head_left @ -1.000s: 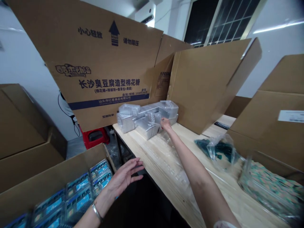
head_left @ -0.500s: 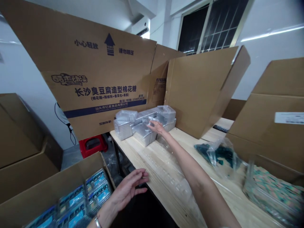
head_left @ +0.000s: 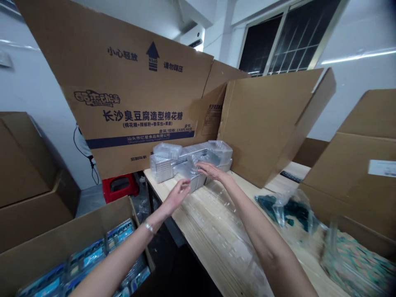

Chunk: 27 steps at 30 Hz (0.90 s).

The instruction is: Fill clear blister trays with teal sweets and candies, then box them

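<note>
Stacks of clear plastic boxes stand nested at the far end of the wooden table, with a few loose ones lying on top. My right hand reaches in from the right, its fingers closed on the edge of a clear plastic box above the front stack. Glare and the see-through plastic blur that box's outline. Close to the front stack's near left corner is my left hand. Its thumb and fingers are apart with nothing between them.
A large printed carton and a plain carton rise behind the boxes. Lower left, an open carton holds blue packs. To the right lie a bag of dark green pieces and a clear bin. A red stool stands beyond.
My left hand has moved forward and up, from over the table's near edge to the front stack. My right hand stays at the boxes, and the view has shifted slightly.
</note>
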Motion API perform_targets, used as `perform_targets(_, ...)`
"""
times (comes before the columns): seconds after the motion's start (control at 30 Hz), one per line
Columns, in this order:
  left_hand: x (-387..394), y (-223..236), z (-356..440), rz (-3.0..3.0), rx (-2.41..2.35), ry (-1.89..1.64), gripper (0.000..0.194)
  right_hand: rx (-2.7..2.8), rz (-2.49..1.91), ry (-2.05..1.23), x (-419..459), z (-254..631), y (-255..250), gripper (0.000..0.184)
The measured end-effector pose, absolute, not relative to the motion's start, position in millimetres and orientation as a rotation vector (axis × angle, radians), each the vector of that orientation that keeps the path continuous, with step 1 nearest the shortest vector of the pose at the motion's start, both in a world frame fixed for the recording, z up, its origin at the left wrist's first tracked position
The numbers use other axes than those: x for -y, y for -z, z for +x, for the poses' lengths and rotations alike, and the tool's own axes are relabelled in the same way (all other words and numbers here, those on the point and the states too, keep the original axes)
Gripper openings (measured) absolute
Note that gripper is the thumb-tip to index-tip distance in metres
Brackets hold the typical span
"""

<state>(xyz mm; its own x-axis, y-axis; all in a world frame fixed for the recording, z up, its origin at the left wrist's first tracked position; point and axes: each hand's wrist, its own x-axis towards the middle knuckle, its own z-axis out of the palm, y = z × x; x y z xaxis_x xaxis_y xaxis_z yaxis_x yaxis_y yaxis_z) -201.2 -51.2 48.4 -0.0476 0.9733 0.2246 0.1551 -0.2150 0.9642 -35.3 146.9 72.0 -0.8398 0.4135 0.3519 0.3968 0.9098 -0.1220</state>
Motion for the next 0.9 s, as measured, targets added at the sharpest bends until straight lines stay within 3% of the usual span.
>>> perform_targets(0.17,-39.6,-59.3,-213.9,2.137,-1.583,-1.233,0.054,2.772,-0.649,-0.01,-140.2,-35.9,-77.4,0.037)
perform_targets(0.3,-76.5,-52.7,-218.9,2.17,-1.612,-1.17,0.043,2.774,-0.696,0.012,-141.8,-37.8,-78.8,0.044)
perform_targets(0.67,-81.4,-38.7,-227.6,2.196,-1.689,-1.025,0.042,2.766,-0.914,-0.006,-130.9,-55.1,-64.5,0.047)
perform_targets(0.9,-66.7,-45.9,-231.1,2.133,-1.732,-1.013,0.066,2.629,-0.976,0.087,-96.9,-47.4,-75.7,0.047)
